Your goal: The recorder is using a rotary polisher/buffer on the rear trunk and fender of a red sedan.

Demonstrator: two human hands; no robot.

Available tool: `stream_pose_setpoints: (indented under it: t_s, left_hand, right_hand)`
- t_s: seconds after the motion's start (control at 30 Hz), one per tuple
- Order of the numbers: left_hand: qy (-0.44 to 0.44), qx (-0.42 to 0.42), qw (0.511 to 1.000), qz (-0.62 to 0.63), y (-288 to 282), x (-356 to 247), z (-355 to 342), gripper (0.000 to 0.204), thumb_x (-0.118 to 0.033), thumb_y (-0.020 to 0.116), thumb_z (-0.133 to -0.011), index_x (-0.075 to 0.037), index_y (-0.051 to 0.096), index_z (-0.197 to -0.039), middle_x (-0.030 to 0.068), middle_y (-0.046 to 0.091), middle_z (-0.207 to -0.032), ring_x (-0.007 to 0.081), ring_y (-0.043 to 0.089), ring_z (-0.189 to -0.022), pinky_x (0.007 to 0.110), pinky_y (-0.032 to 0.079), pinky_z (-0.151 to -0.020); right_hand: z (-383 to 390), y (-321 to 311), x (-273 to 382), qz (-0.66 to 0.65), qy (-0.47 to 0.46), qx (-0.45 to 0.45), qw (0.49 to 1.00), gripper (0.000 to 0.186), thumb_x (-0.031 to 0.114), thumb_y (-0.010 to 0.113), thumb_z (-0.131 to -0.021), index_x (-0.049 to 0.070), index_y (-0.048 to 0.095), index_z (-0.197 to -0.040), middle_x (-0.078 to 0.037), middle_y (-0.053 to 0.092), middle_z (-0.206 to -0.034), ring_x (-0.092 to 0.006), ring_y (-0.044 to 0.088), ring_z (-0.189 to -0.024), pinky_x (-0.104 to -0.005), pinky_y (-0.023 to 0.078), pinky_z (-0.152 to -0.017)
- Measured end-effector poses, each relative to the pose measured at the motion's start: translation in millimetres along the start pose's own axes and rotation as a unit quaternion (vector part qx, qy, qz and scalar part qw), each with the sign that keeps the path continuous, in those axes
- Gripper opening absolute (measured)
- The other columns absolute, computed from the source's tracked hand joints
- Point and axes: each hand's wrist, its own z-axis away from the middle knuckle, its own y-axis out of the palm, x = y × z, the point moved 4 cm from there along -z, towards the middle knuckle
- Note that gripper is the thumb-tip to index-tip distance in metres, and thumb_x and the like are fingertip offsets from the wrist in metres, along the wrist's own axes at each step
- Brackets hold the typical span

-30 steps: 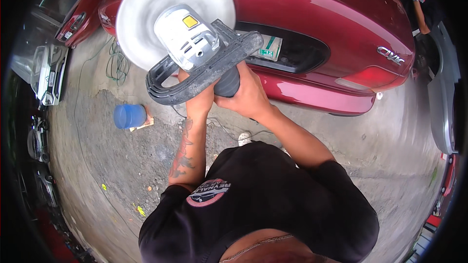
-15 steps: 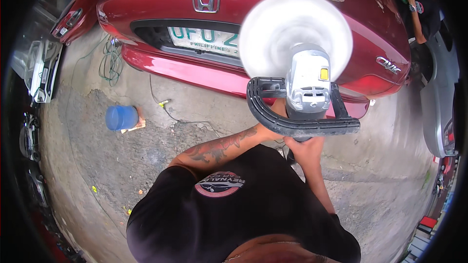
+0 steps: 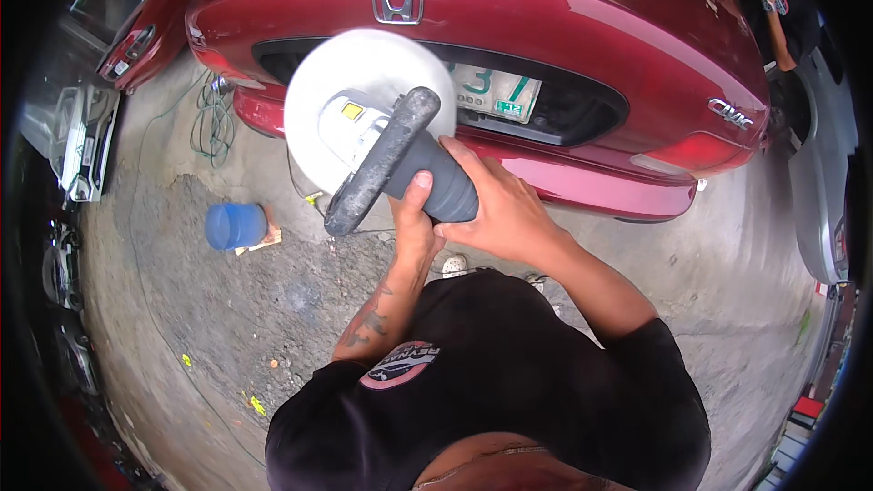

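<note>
An electric polisher (image 3: 432,180) with a dark grey body and a silver head is held up in front of me. My right hand (image 3: 509,209) wraps round the rear of its body. My left hand (image 3: 415,229) grips it from below and the left; its thumb shows, while its fingers are hidden under the tool. A bulky black D-shaped handle (image 3: 377,168) crosses the polisher's head. Its round white pad (image 3: 314,73) looks smeared by spinning. Behind it, the pad overlaps the dark red car's (image 3: 527,14) rear plate recess; contact cannot be made out.
On the floor at left stands a blue bucket (image 3: 235,225), with a coiled green cord (image 3: 215,127) beyond it. Another red car (image 3: 150,27) is at far left, a silver car (image 3: 814,191) at right. A co-worker's arm (image 3: 775,27) shows at upper right.
The polisher has swung left and down, from the right of the emblem to below it, and turned. Both hands moved with it, still gripping. More of the car's right rear shows.
</note>
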Motion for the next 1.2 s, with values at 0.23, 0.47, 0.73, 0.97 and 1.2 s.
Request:
stream_pose_setpoints:
  t_s: [0.23,0.47,0.73,0.97,1.2]
  left_hand:
    - [-0.006,0.052,0.997,-0.057,13.1,-0.7,17.3,0.063,-0.025,0.078,-0.079,0.0,0.053,-0.131,0.0119,0.058,-0.123,0.0223,0.059,-0.112,0.037,0.051,-0.094]
    - [0.083,0.17,0.943,-0.273,54.9,-10.8,7.4,0.049,-0.016,0.085,-0.075,0.001,0.065,-0.116,0.0098,0.07,-0.106,0.0196,0.066,-0.097,0.036,0.053,-0.088]
    - [0.075,0.061,0.986,-0.137,97.5,-102.1,-10.0,0.067,-0.04,0.073,-0.087,0.008,0.051,-0.129,0.0176,0.061,-0.115,0.0233,0.065,-0.103,0.035,0.056,-0.087]
    - [0.143,0.013,0.988,-0.063,76.3,-178.9,-45.0,0.066,-0.053,0.059,-0.096,0.0,0.052,-0.133,0.0195,0.065,-0.118,0.0301,0.068,-0.103,0.041,0.059,-0.087]
    - [0.079,0.061,0.993,-0.056,97.9,-116.3,-13.5,0.065,-0.051,0.063,-0.094,-0.001,0.05,-0.134,0.0156,0.063,-0.12,0.0257,0.067,-0.106,0.037,0.058,-0.089]
  right_hand:
    - [27.3,10.4,-8.0,-0.026,-0.01,-0.066,0.997,0.101,0.031,0.083,-0.069,0.016,0.03,-0.154,-0.024,0.058,-0.114,-0.0436,0.063,-0.104,-0.0519,0.051,-0.088]
    - [44.1,8.6,-36.7,-0.118,-0.057,-0.211,0.969,0.096,0.025,0.086,-0.067,0.001,0.035,-0.145,-0.027,0.057,-0.122,-0.0465,0.061,-0.108,-0.051,0.051,-0.09]
    - [-9.5,-54.2,53.5,-0.071,-0.112,-0.066,0.989,0.107,0.029,0.081,-0.074,-0.001,0.017,-0.154,-0.031,0.062,-0.119,-0.0411,0.065,-0.107,-0.046,0.05,-0.092]
    - [-63.7,-71.5,127.7,0.012,-0.108,0.067,0.992,0.102,0.045,0.067,-0.08,-0.001,0.017,-0.157,-0.026,0.07,-0.091,-0.0398,0.069,-0.091,-0.0446,0.053,-0.083]
    - [-5.3,-79.5,86.8,0.003,-0.056,0.052,0.997,0.097,0.039,0.07,-0.083,0.009,0.018,-0.159,-0.028,0.065,-0.112,-0.0404,0.065,-0.106,-0.045,0.051,-0.09]
